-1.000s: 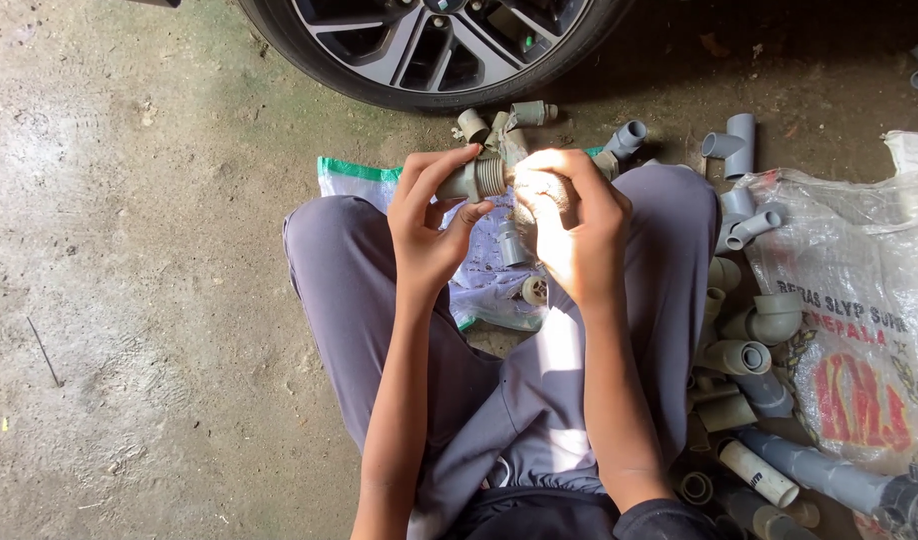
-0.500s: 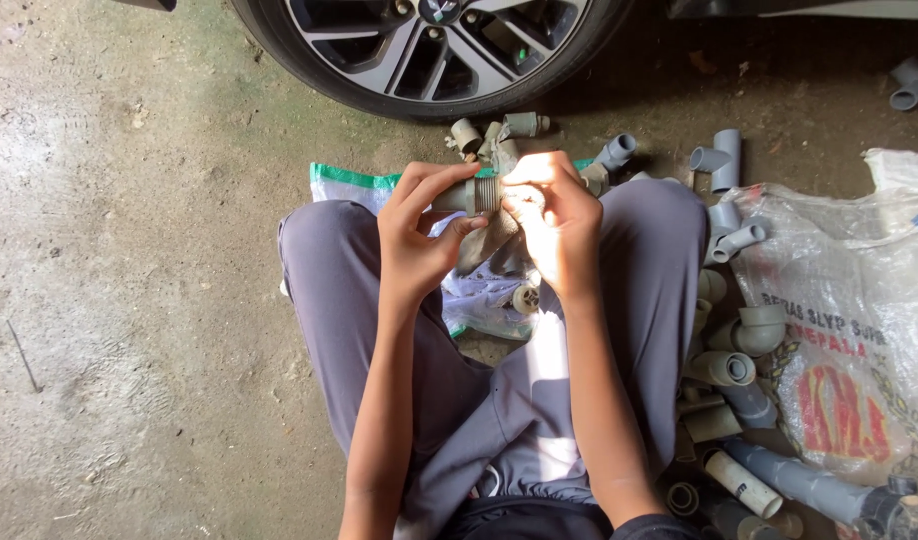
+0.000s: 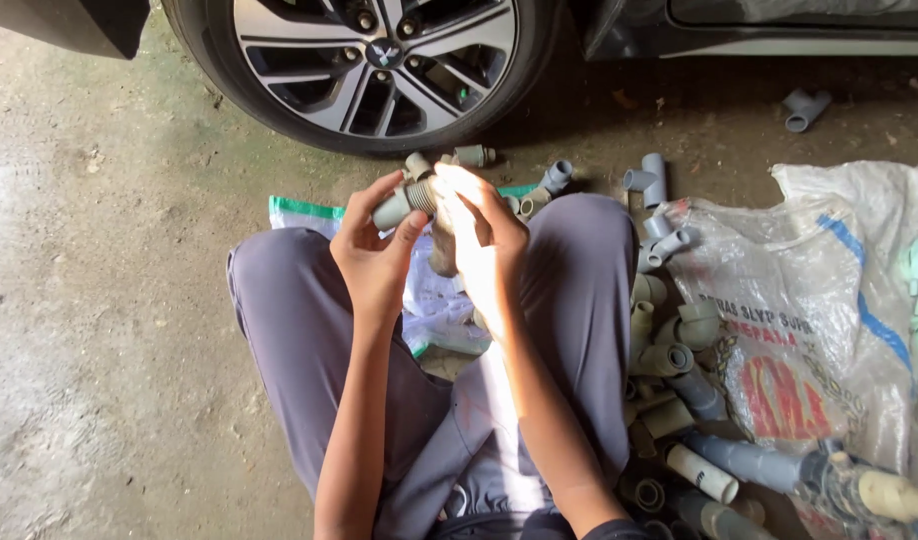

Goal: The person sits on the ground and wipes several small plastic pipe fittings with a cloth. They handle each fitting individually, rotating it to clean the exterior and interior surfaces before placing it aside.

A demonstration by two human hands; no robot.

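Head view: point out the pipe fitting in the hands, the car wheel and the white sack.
pipe fitting (image 3: 401,203), head view, on its grey ribbed body.
car wheel (image 3: 379,55), head view, on the hub.
white sack (image 3: 779,300), head view, on its printed side.

Concrete floor (image 3: 109,330) bore grey pipe fittings (image 3: 669,345) beside a white sack (image 3: 819,300), right of the car wheel (image 3: 369,60).
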